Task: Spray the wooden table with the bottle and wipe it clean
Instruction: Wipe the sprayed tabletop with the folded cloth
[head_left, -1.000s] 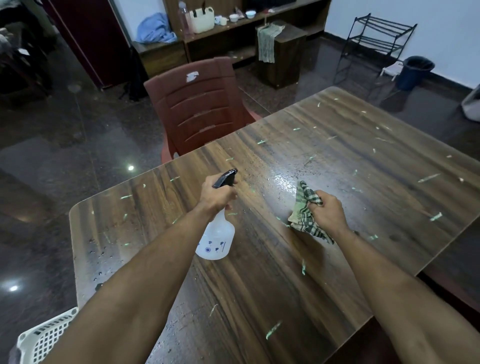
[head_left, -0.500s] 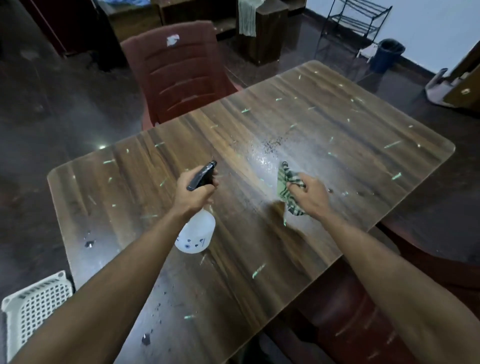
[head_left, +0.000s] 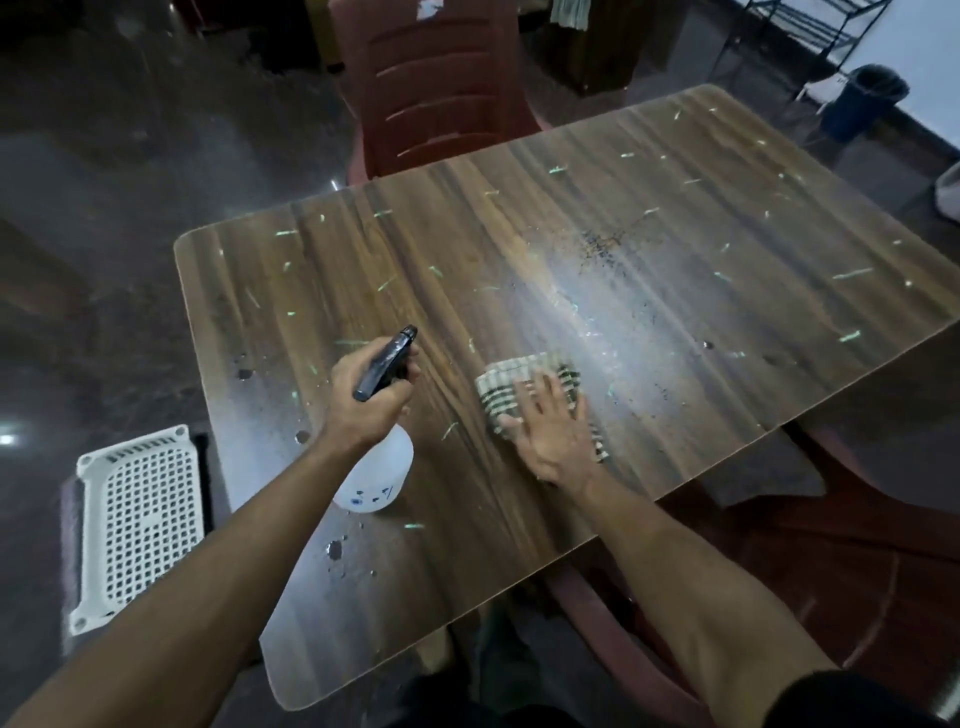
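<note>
The wooden table (head_left: 649, 218) fills the middle of the view, flecked with pale green scraps, dark specks and a wet sheen near its centre. My left hand (head_left: 366, 400) grips the black trigger head of a white spray bottle (head_left: 376, 475), held just above the table's near left part, nozzle pointing away from me. My right hand (head_left: 553, 431) lies flat, fingers spread, pressing a green-and-white checked cloth (head_left: 514, 376) onto the tabletop just right of the bottle. Part of the cloth is hidden under the palm.
A dark red plastic chair (head_left: 436, 88) stands at the table's far edge. A white perforated basket (head_left: 137, 519) sits low at the left of the table. Another red chair (head_left: 810, 561) is at the near right. A dark bin (head_left: 865, 101) and a metal rack (head_left: 800, 36) stand far right.
My right hand went from clutching the bunched cloth above the table to pressing it flat on the wood. The view tilted down and closer. The bottle stays held in my left hand.
</note>
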